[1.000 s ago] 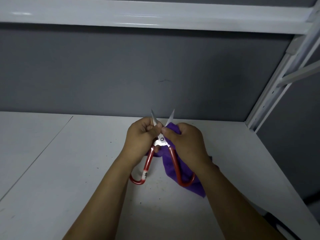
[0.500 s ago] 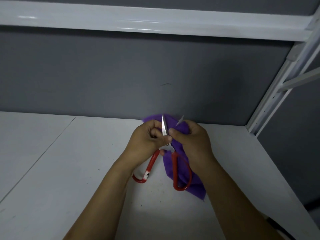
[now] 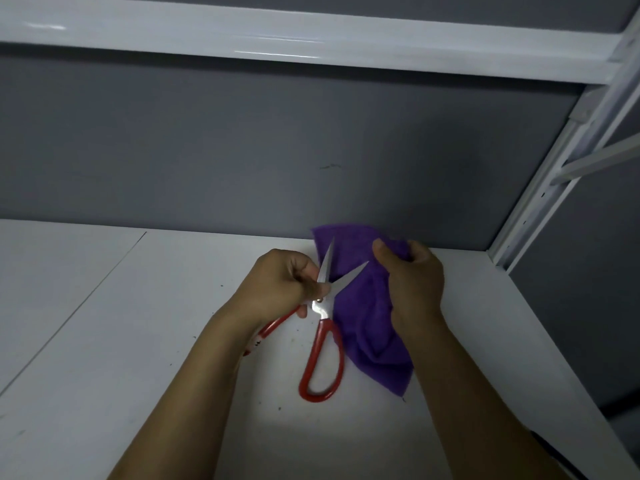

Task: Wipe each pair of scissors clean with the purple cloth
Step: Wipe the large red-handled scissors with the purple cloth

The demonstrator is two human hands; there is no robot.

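**Red handles, open blades, purple cloth behind**

White shelf board [image 3: 104, 341] fills the left of the view, with a seam line running across it and small dark specks scattered near the middle. The left hand [image 3: 280, 285] has its fingers pinched together on the scissors [image 3: 323, 306] just above the pivot, thumb and forefinger clamped on the steel. The blades stand spread apart in a V, tips pointing up and away; one red handle loop hangs low over the board, the other is mostly hidden under the left wrist (only a red sliver shows). Just right of the blades and behind them hangs the purple cloth [image 3: 367, 327], its lower corner reaching toward the board. The right hand [image 3: 415, 282] grips the cloth's upper edge, fingers curled closed on it. Behind stands a grey back panel [image 3: 311, 150], with a white upright [image 3: 554, 161] at far right.
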